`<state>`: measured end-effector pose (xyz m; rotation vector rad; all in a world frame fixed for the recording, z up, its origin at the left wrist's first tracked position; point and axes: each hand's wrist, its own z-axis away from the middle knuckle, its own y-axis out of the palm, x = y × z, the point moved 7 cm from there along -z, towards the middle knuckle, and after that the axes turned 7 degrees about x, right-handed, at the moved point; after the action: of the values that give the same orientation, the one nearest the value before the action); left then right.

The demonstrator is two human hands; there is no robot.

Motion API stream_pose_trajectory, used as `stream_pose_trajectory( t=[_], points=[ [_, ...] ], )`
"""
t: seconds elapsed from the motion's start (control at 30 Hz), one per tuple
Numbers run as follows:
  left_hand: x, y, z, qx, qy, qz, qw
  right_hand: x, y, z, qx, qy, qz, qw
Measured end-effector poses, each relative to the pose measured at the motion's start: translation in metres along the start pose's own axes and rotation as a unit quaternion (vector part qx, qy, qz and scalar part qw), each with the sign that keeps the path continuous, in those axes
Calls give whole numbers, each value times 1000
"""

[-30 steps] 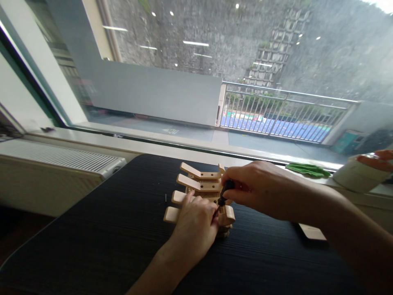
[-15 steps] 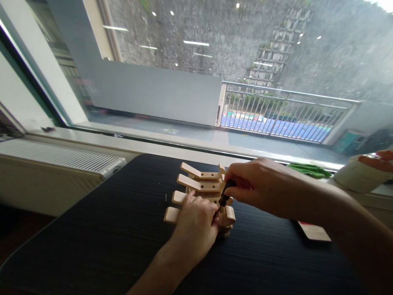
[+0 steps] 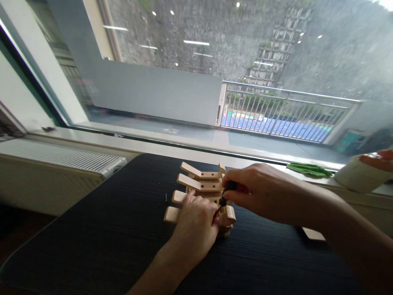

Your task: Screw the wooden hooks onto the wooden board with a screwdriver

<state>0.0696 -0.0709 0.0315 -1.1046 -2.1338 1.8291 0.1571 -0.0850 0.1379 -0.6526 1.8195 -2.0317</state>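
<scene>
On the dark table sits a small wooden piece (image 3: 211, 187) made of several pale angled slats with screw holes, its ends tilted upward. My left hand (image 3: 196, 217) is closed over the near slats, its fingers gripping the wood and covering part of it. A black-handled screwdriver (image 3: 229, 190) is in my right hand (image 3: 248, 186), fingers wrapped round the handle. The shaft slants down to the near right of the wooden piece, by my left fingertips; its tip is hidden. One small screw (image 3: 166, 197) stands on the table left of the slats.
The black table (image 3: 107, 229) has a rounded far-left corner. A white radiator (image 3: 61, 164) is on the left. On the sill lie a green cloth (image 3: 308, 170) and a pale container (image 3: 356, 174). A beige card (image 3: 312, 234) lies partly under my right forearm.
My right hand has turned slightly on the screwdriver handle, and its forearm has dropped, covering more of the card. My left hand and the wooden piece stay put.
</scene>
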Motion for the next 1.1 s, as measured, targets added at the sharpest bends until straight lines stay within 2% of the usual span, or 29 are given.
stream_pose_trajectory(
  t=[0.2, 0.43, 0.67, 0.9, 1.1],
  points=[
    [-2, -2, -2, 2, 1, 13, 1000, 2, -4, -4, -18, 48, 53, 997],
    [-2, -5, -3, 18, -10, 2, 1000, 12, -16, -1, 4, -11, 6, 1000],
    [-3, -7, -2, 25, -19, 9, 999, 10, -10, -7, -7, 47, 85, 995],
    [-2, -8, 0, 12, -12, 23, 1000, 8, -9, -1, 57, -21, -27, 998],
    [-1, -6, -1, 13, -8, 33, 999, -5, -2, -11, 54, 7, 15, 998]
  ],
)
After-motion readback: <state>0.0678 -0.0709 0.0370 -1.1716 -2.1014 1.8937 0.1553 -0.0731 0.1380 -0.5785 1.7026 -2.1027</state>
